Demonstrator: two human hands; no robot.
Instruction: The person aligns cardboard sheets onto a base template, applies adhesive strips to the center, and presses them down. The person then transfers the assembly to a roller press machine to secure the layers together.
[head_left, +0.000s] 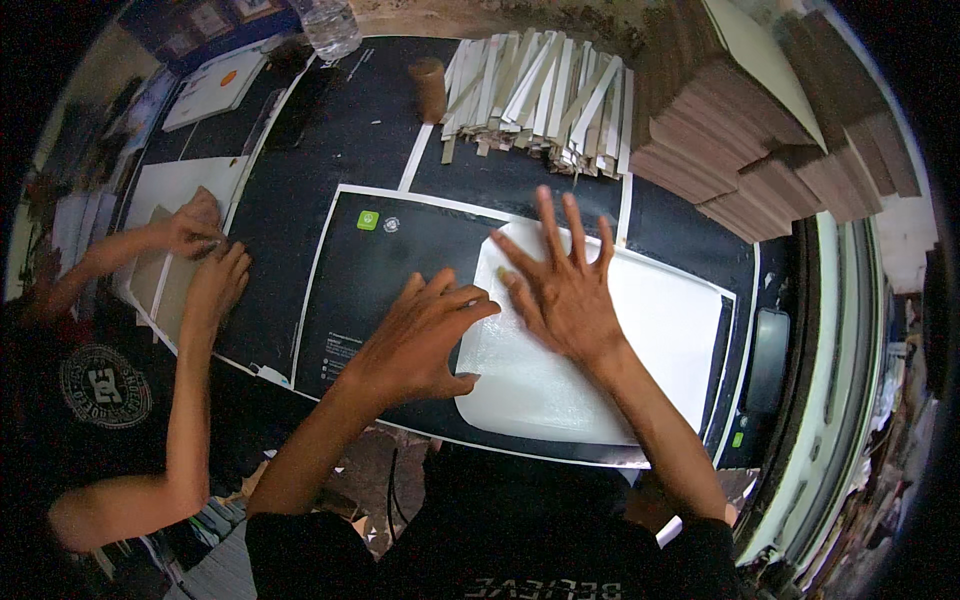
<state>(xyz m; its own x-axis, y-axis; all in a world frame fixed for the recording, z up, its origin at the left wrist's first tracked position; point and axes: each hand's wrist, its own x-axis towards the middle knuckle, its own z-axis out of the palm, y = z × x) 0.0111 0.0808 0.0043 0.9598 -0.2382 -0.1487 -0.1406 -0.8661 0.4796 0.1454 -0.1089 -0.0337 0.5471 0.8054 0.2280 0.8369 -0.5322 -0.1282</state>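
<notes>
white sheet lies on the right-hand part of a black panel with a white border, which rests on the counter. the left end of the sheet has rounded corners and a glossy, streaked surface. the right hand is positioned palm down above the upper left portion of the sheet, fingers spread and released; whether the palm bears on the sheet cannot be determined. the left hand is positioned at the left edge of the sheet, thumb and fingers parted, grasping nothing visible. a green square mark is located at the upper left of the black panel. beyond the panel, a heap of narrow strips lies beside an upright brown cylinder. a stack of brown boards stands at the far right. a clear bottle stands at the far edge. to the left, a co-worker's hands are positioned at a grey-brown board; their grip cannot be determined.
</notes>
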